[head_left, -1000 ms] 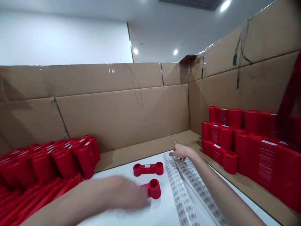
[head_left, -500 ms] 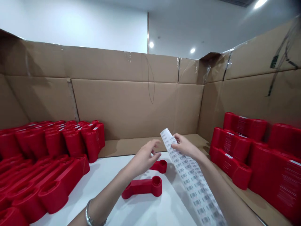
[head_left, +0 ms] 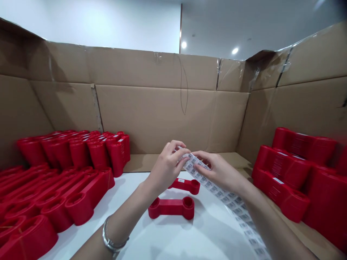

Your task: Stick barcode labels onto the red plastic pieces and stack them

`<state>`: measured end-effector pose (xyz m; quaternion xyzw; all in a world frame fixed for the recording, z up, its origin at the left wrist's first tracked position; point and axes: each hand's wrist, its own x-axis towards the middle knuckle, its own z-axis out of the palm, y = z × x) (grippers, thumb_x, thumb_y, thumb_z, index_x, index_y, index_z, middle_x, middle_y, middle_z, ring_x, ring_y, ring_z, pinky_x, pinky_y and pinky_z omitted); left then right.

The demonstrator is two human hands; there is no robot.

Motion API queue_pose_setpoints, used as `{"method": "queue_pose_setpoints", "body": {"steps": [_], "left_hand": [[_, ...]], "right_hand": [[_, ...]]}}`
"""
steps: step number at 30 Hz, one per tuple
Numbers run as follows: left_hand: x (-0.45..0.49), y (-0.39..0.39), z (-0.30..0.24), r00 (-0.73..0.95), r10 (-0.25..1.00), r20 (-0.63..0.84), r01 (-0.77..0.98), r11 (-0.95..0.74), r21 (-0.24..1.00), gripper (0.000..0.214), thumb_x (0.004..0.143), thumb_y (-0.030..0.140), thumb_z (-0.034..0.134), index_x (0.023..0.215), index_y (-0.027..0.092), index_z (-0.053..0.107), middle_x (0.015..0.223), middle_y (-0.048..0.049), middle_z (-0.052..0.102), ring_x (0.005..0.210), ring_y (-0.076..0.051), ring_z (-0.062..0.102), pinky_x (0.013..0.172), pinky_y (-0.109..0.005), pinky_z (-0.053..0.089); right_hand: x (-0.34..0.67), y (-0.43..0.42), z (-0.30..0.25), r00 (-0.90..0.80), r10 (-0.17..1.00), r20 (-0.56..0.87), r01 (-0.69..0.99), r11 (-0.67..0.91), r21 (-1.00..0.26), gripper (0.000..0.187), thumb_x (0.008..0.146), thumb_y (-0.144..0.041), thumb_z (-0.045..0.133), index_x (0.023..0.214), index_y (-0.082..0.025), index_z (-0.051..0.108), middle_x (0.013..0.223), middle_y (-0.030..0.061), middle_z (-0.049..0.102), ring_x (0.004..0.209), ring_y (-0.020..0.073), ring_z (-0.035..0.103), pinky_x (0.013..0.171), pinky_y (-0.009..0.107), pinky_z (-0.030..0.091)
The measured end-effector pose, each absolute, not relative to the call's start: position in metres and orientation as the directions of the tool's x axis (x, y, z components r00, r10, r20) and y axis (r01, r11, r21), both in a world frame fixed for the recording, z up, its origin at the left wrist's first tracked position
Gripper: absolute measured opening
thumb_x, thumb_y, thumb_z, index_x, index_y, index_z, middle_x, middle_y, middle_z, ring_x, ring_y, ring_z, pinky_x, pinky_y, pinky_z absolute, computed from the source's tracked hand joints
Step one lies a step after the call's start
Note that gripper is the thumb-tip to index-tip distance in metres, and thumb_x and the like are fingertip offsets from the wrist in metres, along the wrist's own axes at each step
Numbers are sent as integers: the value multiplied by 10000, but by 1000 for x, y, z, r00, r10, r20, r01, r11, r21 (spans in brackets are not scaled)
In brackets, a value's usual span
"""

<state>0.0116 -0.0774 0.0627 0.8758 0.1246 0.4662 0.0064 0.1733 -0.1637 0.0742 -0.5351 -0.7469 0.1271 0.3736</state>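
In the head view, cardboard walls (head_left: 151,122) rise at the back and on both sides of a white table (head_left: 130,234), and within them lie many red plastic pieces. On the left, a near group (head_left: 78,207) lies in close rows, with a taller group (head_left: 80,153) packed behind it, small white labels along its tops. On the right, stacked pieces (head_left: 282,164) stand against the cardboard, several with white labels on top.

Two loose pieces lie on the table between these groups. The far piece (head_left: 187,185) bears a small white label; the near piece (head_left: 171,208) lies just in front of it. The label sheet (head_left: 230,200), a long strip printed with rows of small grey blocks too fine to read, slants from the hands down to the lower right.

The left hand (head_left: 169,164) has thumb and fingers pinched together at the sheet's far end. The right hand (head_left: 215,169), fingers curled and nearly closed, grips the strip just beside it. A silver bracelet (head_left: 108,236) circles the left wrist.
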Motion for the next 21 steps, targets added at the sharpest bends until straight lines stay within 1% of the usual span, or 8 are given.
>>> {"method": "queue_pose_setpoints", "body": {"steps": [3, 6, 9, 11, 13, 17, 19, 21], "left_hand": [[10, -71, 63, 545, 238, 804, 230, -965, 130, 151, 874, 178, 465, 997, 179, 554, 1034, -59, 484, 919, -157, 484, 818, -320, 449], [1, -66, 58, 647, 370, 667, 303, -927, 220, 140, 862, 202, 457, 977, 166, 529, 992, -57, 491, 896, -161, 489, 795, -312, 434], [-17, -66, 42, 833, 494, 250, 408, -853, 326, 215, 815, 281, 509, 1008, 186, 520, 984, -44, 524, 857, -171, 515, 738, -296, 429], [-30, -68, 28, 843, 536, -32, 513, -786, 346, 382, 721, 325, 599, 1073, 206, 509, 1025, -47, 543, 861, -195, 529, 696, -288, 428], [-40, -70, 15, 799, 573, -184, 600, -734, 318, 517, 647, 337, 642, 1129, 219, 495, 1042, -55, 553, 843, -213, 538, 651, -285, 421], [-50, -70, -1, 755, 594, -278, 649, -739, 180, 304, 634, 265, 564, 930, 193, 572, 920, -56, 573, 760, -210, 538, 573, -279, 382], [-52, -69, -5, 759, 595, -265, 639, -758, 130, 207, 629, 217, 512, 822, 182, 577, 883, -58, 572, 753, -208, 533, 549, -274, 360], [-52, -69, -7, 771, 591, -237, 626, -771, 114, 191, 623, 203, 494, 792, 180, 579, 872, -60, 571, 764, -213, 531, 539, -273, 348]], "right_hand": [[180, -160, 71, -142, 914, 380, 716, 360, -598, 275, 856, -230, 459, 1118, -213, 540, 998, 43, 634, 821, 157, 580, 672, 258, 420], [196, -151, 58, -101, 967, 234, 732, 232, -640, 305, 831, -220, 458, 1135, -197, 460, 960, 41, 633, 744, 144, 573, 596, 238, 406], [217, -136, 33, -65, 995, 81, 799, 101, -593, 258, 775, -191, 484, 1033, -178, 495, 958, 45, 622, 765, 148, 563, 600, 234, 399], [231, -127, 15, -32, 999, 9, 822, 31, -568, 271, 716, -175, 532, 987, -159, 537, 977, 70, 610, 778, 168, 567, 604, 246, 402], [241, -122, 0, 0, 999, -52, 838, -28, -544, 301, 666, -162, 566, 966, -147, 574, 966, 88, 607, 760, 186, 573, 594, 260, 406], [242, -124, -4, 45, 997, -62, 853, -71, -517, 352, 649, -162, 580, 999, -120, 586, 979, 121, 604, 764, 203, 583, 593, 274, 421], [227, -131, 5, 52, 999, 12, 850, -38, -525, 352, 729, -214, 531, 1070, -130, 554, 1074, 125, 576, 848, 199, 579, 650, 276, 437], [205, -138, 15, 14, 995, 97, 840, 41, -541, 318, 814, -267, 447, 1107, -182, 538, 1141, 83, 556, 934, 173, 560, 729, 261, 438]]}}
